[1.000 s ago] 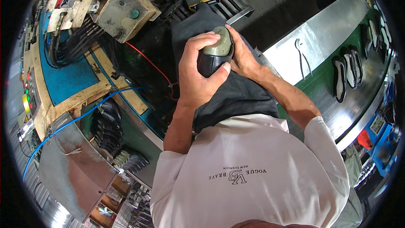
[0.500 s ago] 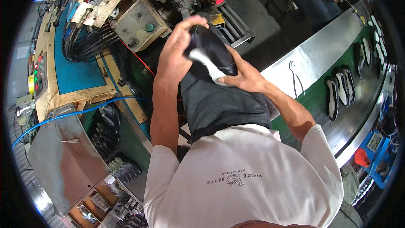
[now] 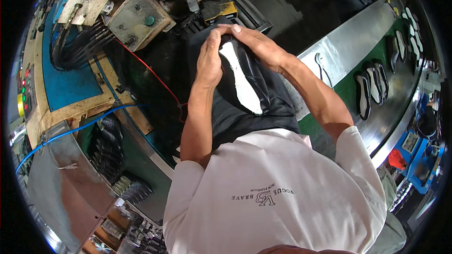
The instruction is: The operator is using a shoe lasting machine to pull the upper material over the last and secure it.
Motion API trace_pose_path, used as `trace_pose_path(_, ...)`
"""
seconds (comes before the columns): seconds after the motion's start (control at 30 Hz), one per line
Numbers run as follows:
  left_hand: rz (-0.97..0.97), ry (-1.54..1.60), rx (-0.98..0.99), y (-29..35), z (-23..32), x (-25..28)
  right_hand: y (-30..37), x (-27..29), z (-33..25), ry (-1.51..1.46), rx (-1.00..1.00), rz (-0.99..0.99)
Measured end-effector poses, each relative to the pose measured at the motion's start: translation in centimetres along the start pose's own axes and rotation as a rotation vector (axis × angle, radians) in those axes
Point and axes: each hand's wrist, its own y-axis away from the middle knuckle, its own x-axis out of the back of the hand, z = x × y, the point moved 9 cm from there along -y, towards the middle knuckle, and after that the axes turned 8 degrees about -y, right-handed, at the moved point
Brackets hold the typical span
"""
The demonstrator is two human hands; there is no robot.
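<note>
A black shoe upper (image 3: 260, 77) rests over my lap, its white insole board (image 3: 243, 87) facing up. The narrow end of the white piece points toward me, slightly to the right. My left hand (image 3: 210, 61) is wrapped along the shoe's far left side. From the right, my right hand (image 3: 259, 47) curls over the far end, its fingertips meeting those of the left. Both hands grip the shoe; the far end is partly hidden under the fingers.
Pincers (image 3: 323, 69) lie on the metal bench edge (image 3: 346, 42) to my right. Several white-bottomed shoes (image 3: 372, 82) stand on the green conveyor beyond. A machine with a grey control box (image 3: 139, 19) is ahead on the left. A blue hose (image 3: 89, 120) crosses a rack of dark shoes (image 3: 106, 148).
The shoe has turned so its white bottom faces up more fully. My right hand has shifted from its near right side to its far end. The view has shifted slightly.
</note>
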Motion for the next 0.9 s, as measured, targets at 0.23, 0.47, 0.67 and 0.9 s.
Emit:
trace_pose_path(0.23,-0.076,-0.301,-0.222,-0.3,0.3,-0.3,0.3,1.2,2.4,0.175,0.084,0.186)
trace_pose_path(0.47,-0.041,0.05,0.06,-0.5,-2.8,-1.0,0.7,4.0,3.7,0.146,0.062,0.281)
trace_pose_path(0.67,0.012,-0.385,-0.192,0.5,-2.8,-1.6,1.3,4.7,3.6,0.282,0.137,0.325)
trace_pose_path(0.9,-0.236,-0.09,0.076,-1.5,-4.1,-2.9,1.8,6.0,3.8,0.231,0.109,0.364)
